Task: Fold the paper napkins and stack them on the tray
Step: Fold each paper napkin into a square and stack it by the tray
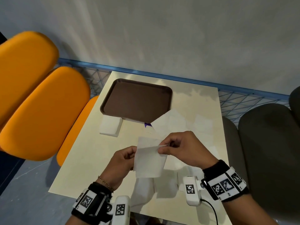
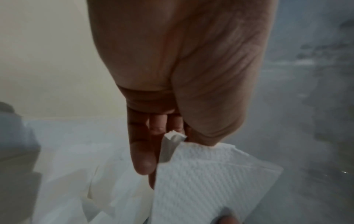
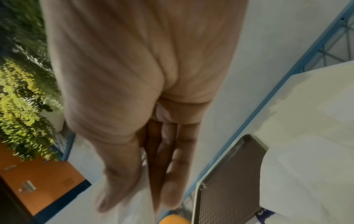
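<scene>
I hold one paper napkin (image 1: 150,157) up in the air, on the near side of the brown tray (image 1: 136,99). My left hand (image 1: 121,161) pinches its left edge between thumb and fingers. My right hand (image 1: 181,148) pinches the top right corner, where the thin layers show. So the napkin hangs between my two hands, just above the counter (image 1: 194,101).

The napkin is very light and soft. It bends and flops with no push at all. I think it can tear or crumple if I pull hard, so I want to hold it gently at the corners and edges, not in the middle. The layers are thin and may slip apart, so I should pinch them together.

The tray has no napkins on it yet. A small stack of white napkins (image 1: 111,125) sits on the counter, touching the near left corner of the tray. An open napkin (image 1: 177,120) lies by the tray's near right corner. More white napkins (image 1: 146,187) lie on the counter below my hands.
</scene>
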